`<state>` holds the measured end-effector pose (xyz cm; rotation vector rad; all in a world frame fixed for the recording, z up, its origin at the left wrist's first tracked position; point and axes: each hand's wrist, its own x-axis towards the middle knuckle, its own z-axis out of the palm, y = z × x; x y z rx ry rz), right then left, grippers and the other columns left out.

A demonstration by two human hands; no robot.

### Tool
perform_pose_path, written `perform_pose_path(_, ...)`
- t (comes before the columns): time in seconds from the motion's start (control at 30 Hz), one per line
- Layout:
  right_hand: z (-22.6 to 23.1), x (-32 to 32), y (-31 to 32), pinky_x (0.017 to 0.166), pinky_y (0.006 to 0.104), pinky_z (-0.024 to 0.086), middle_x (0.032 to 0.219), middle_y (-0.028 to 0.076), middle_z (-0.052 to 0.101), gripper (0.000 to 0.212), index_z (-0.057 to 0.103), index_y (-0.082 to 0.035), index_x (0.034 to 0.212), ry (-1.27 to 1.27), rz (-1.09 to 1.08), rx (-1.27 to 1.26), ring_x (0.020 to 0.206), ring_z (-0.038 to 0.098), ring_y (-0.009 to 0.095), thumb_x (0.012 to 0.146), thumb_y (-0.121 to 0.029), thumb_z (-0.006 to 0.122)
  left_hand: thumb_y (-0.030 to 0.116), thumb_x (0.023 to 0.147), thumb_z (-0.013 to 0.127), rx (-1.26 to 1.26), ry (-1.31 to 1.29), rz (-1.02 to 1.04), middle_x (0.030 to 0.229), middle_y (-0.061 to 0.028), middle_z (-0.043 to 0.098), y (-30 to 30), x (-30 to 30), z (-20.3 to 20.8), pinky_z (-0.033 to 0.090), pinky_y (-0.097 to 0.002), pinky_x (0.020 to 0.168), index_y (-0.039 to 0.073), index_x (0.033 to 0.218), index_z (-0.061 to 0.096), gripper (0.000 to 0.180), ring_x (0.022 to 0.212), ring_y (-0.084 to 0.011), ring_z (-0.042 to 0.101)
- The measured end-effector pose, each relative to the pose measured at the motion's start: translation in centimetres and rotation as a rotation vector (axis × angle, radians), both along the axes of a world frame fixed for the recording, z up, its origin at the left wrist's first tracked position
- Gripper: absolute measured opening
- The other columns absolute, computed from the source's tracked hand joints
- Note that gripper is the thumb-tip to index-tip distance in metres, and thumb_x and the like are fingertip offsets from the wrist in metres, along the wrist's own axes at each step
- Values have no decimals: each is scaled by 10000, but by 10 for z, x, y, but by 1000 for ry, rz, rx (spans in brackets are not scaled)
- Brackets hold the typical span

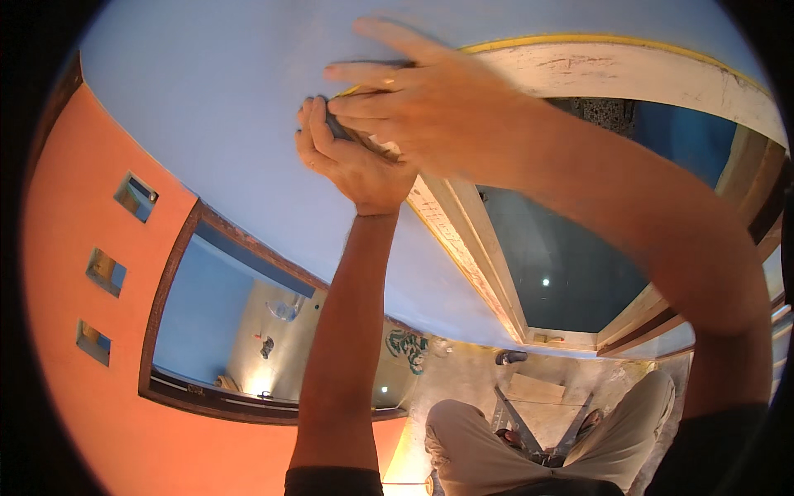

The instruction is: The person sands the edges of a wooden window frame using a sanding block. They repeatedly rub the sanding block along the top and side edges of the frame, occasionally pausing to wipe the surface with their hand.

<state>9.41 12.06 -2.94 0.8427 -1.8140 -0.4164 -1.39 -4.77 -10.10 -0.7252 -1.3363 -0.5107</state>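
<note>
My left hand (351, 161) is raised against a light blue wall (231, 124), beside the upper corner of a pale wooden door frame (463, 240). Its fingers are curled around a small dark object (333, 126) that is mostly hidden in the fist. My right hand (430, 103) reaches across from the right and lies just above the left, blurred, with fingers spread and a ring on one. Its fingertips touch the dark object and the end of a thin yellow strip (579, 39) that runs along the frame's top edge. Whether it pinches anything is unclear.
An orange wall (74, 273) with three small square niches fills the left. A dark wood-framed opening (165, 289) lies below it. My legs in beige trousers (471, 438) stand on a metal ladder (538, 438) over a dusty floor (463, 372).
</note>
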Motion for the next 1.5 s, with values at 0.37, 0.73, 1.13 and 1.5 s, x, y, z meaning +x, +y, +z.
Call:
perform_pose_path(0.37,4,0,-3,1345,472,239,1344,-63,707,323,746,-139,1192,4,-5,23,1516,444,166,870,-150,753,415,809,851,-7,-24,122,1517,-255,329,-7,3,0,365,-585,1199,-77,1562,314,1048,1443,-446,353)
perform_pose_path(0.73,-3,13,22,1349,455,229,1358,-66,707,254,801,-160,1138,-15,30,-13,1490,473,155,899,-153,713,446,848,853,-59,-29,171,1548,-273,339,-6,10,2,374,-539,1151,-72,1577,238,1086,1377,-433,371)
perform_pose_path(1.13,-12,135,183,1340,529,120,1535,-64,620,415,739,-213,1336,-225,-133,-148,1584,364,233,946,-122,630,305,798,712,-29,-107,191,1521,-278,316,-13,16,-2,339,-593,1211,-95,1595,258,1001,1438,-472,350)
perform_pose_path(1.5,-17,78,134,1336,515,230,1490,-93,668,494,775,-245,1283,-148,100,-184,1557,429,174,842,-28,723,258,864,757,-71,-106,170,1523,-295,317,-15,18,-3,346,-568,1184,-78,1606,226,973,1376,-445,364)
